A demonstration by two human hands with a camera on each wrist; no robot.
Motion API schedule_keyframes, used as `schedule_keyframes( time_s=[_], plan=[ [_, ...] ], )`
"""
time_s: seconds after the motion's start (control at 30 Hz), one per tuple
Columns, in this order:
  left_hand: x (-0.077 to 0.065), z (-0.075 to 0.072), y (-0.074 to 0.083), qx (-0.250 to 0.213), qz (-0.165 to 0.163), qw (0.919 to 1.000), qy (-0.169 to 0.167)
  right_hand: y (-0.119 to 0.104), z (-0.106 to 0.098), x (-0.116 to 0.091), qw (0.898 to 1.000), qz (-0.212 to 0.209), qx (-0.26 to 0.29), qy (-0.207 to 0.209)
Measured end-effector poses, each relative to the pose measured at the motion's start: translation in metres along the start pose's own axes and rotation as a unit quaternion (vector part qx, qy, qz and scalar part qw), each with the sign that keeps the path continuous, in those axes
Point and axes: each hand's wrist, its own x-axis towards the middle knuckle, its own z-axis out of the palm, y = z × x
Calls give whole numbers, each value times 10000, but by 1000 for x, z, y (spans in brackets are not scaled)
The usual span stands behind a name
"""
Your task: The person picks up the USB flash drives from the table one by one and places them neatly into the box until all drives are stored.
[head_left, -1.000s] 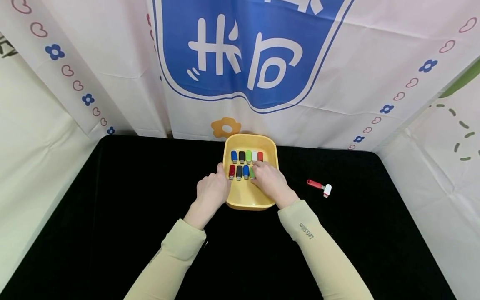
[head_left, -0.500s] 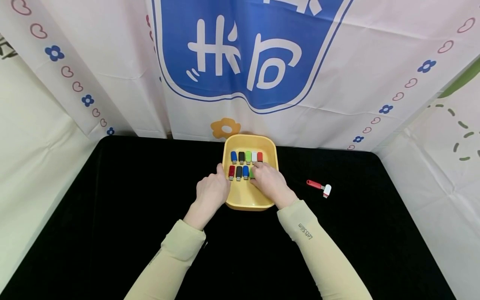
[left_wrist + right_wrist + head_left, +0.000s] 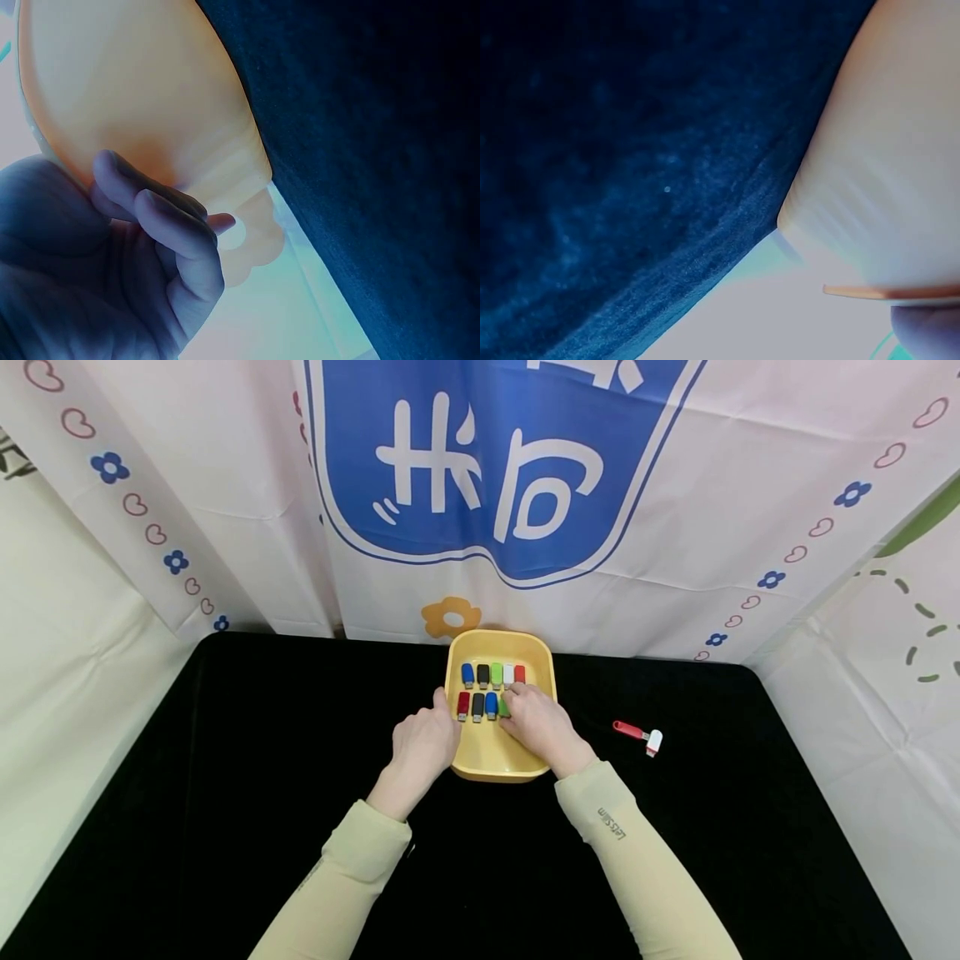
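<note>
A yellow plastic tray holds USB sticks in two rows. The far row runs blue, black, green, white and red. Nearer lie a dark red stick, a black stick and a blue stick. At that row's right end, my right hand pinches a green USB stick, partly hidden by the fingers. My left hand grips the tray's left rim; in the left wrist view its fingers curl against the tray's outer wall.
On the black tablecloth, right of the tray, lie a red USB stick and a white-and-red one, close together. A printed white curtain hangs right behind the tray. The right wrist view shows mostly cloth and the tray's side wall.
</note>
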Motion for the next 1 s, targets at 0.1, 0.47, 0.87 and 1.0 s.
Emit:
schedule_keyframes(
  time_s=[0.1,0.47,0.87,1.0],
  plan=[
    [0,0,0,16,3,10000,7,0,0,-1,9998,-24,128,163],
    [-1,1,1,8,13,10000,40,3,1,-4,9882,-58,962,1188],
    [0,3,0,39,45,9999,102,4,-1,-10,9728,-96,1308,1909],
    [0,3,0,87,39,9999,92,4,-2,-14,9696,-19,1379,2020]
  ],
)
